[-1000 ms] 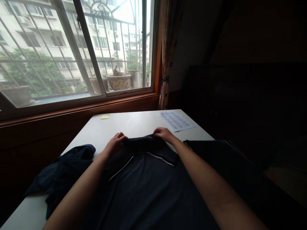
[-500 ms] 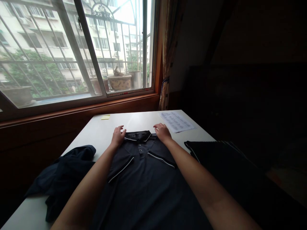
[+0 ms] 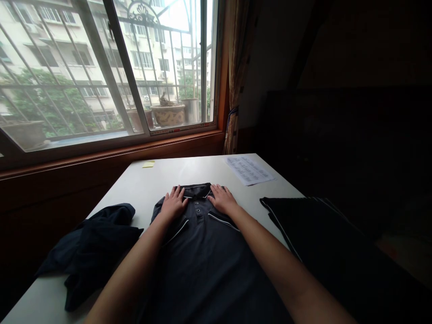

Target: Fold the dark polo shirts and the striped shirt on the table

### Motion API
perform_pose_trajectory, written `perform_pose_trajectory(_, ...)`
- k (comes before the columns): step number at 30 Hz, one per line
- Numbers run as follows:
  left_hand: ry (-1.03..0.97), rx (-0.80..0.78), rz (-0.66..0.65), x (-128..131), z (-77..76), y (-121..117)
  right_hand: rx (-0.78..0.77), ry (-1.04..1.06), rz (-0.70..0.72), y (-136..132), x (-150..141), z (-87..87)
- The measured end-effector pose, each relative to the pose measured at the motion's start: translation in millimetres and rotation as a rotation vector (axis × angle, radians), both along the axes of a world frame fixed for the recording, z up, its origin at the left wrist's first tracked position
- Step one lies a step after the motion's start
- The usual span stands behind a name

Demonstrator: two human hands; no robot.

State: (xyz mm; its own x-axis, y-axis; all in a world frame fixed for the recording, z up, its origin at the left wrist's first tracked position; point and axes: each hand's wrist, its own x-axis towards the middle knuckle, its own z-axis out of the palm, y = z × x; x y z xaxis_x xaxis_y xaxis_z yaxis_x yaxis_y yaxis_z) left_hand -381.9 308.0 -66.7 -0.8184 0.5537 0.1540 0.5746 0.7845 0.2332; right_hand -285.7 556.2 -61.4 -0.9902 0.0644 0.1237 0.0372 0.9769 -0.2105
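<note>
A dark polo shirt (image 3: 205, 256) lies front up before me, its collar toward the far side and its white-edged sleeves laid inward over the chest. My left hand (image 3: 174, 203) rests flat on the shirt's left shoulder, fingers spread beside the collar. On the opposite shoulder lies my right hand (image 3: 222, 198), also flat with the fingers apart, touching the collar's right side. Neither hand grips the cloth. Two light-ringed buttons show on the placket between them. My forearms cover parts of the shirt's sides.
The shirt is on a white table (image 3: 182, 168). A crumpled dark garment (image 3: 97, 238) lies at the left, and dark flat-laid clothing (image 3: 313, 234) at the right. Toward the back are a yellow sticky note (image 3: 148, 164) and printed sheets (image 3: 249, 170). A barred window stands behind.
Both hands have come down from just beyond the shirt's shoulders and moved inward, now lying flat on the cloth beside the collar. The other garments have stayed in place.
</note>
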Motion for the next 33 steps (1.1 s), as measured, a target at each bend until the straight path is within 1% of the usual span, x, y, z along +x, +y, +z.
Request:
perform_pose_trajectory(3,0.016,-0.024,0.011,2.0,4.4,3.1,-0.019,0.003,-0.004,0.5,-0.5,-1.0)
perform_pose_trajectory(6,0.071,-0.011,0.017,9.7,13.4,1.9,0.002,0.094,-0.041,-1.3,5.1,2.3)
perform_pose_trajectory(9,0.21,0.069,0.01,22.1,22.4,-8.7,0.028,0.204,-0.081,-2.6,19.0,4.8)
perform_pose_trajectory(11,0.301,0.122,0.009,33.2,23.8,-21.6,0.038,0.219,-0.087,-1.3,32.9,4.0)
perform_pose_trajectory(13,0.312,0.107,0.008,46.3,19.1,-37.1,0.04,0.167,-0.074,2.0,48.6,1.1)
perform_pose_trajectory(17,0.139,-0.046,-0.001,69.9,-0.7,-64.7,-0.002,-0.036,-0.022,9.5,74.3,-4.8)
perform_pose_trajectory(19,0.083,-0.083,-0.003,76.0,-7.4,-73.2,-0.018,-0.089,-0.011,11.8,81.7,-4.6)
perform_pose_trajectory(21,0.067,-0.098,-0.009,77.7,-9.0,-78.5,-0.021,-0.105,-0.006,13.6,87.0,-2.5)
perform_pose_trajectory(25,0.053,-0.132,-0.016,71.3,-5.9,-87.0,-0.022,-0.126,0.013,19.8,98.6,2.3)
perform_pose_trajectory(29,0.047,-0.157,0.033,58.4,-6.6,-102.9,-0.018,-0.133,0.024,30.2,111.4,3.4)
perform_pose_trajectory(33,0.012,-0.192,0.067,47.1,-7.2,-118.8,-0.007,-0.146,0.001,40.3,118.7,1.5)
